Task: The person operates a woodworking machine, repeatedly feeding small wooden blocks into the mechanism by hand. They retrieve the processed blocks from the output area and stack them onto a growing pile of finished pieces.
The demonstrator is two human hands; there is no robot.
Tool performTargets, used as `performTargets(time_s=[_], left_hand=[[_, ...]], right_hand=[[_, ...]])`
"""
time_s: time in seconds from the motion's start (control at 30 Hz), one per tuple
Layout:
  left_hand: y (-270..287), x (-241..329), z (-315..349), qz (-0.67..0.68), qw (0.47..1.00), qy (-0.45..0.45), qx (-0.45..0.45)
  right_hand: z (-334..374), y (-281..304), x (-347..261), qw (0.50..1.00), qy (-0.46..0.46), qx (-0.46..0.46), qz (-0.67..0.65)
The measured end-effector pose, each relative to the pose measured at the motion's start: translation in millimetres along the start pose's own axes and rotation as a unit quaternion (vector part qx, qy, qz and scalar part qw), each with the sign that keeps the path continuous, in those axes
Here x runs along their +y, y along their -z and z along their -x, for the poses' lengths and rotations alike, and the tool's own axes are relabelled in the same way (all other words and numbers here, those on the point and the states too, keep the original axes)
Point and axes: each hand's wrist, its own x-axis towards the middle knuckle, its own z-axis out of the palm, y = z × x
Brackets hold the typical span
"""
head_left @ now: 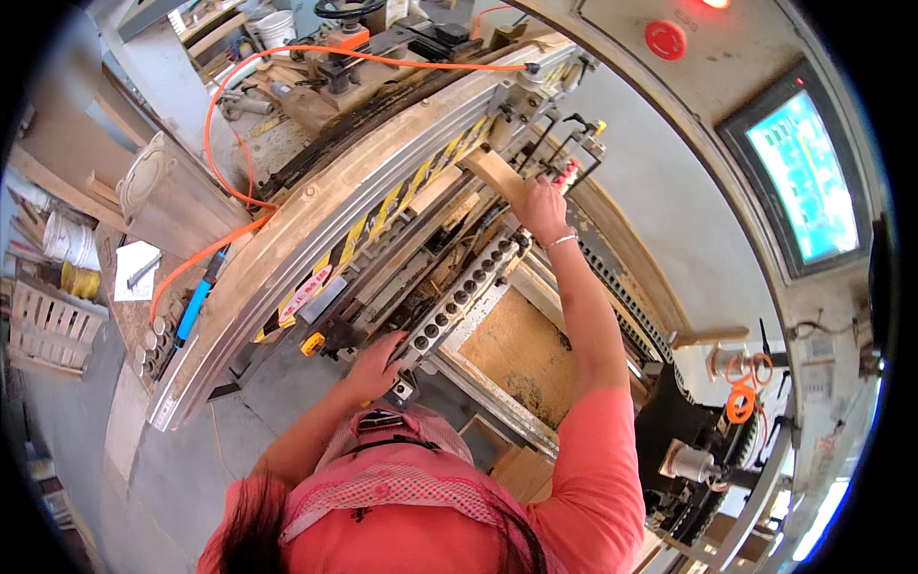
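A short, pale wooden block [496, 176] is gripped at its near end by my right hand [542, 208], out over the far part of the machine. Close to that hand are red-tipped fittings [568, 176] and black clamp rods. My left hand [373, 368] lies against the near end of a metal bar [449, 311] with a row of round black pads. Its fingers are apart and stretched toward the bar, holding nothing that I can see. Between my arms, a sawdust-covered wooden panel [524, 349] sits in the machine's frame.
A curved metal guide rail [382, 158] with yellow-black striping runs along the left. An orange air hose [215, 124] loops over it, and a blue air gun [196, 304] hangs nearby. At right are a lit control screen [803, 172], a red stop button [666, 39] and a black chain [660, 340].
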Motion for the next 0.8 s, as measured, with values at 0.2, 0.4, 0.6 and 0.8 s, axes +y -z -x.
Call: performTargets(time_s=[0.2, 0.4, 0.6, 0.8], left_hand=[[4.2, 10.1, -3.0, 0.008, 0.998, 0.050, -0.034], [6.2, 13.6, -7.3, 0.014, 1.000, 0.016, -0.001], [15.3, 39.0, -52.7, 0.096, 0.993, 0.043, 0.049], [-16.4, 47.5, -109.2, 0.554, 0.829, 0.076, 0.001]], right_hand=[[-42.9, -24.6, 0.0, 0.999, 0.020, -0.028, -0.031], [-55.6, -23.6, 4.9, 0.995, -0.001, -0.094, -0.024], [-24.2, 11.7, 10.8, 0.992, 0.005, -0.121, 0.037], [80.7, 84.2, -37.3, 0.941, 0.078, -0.234, -0.231]])
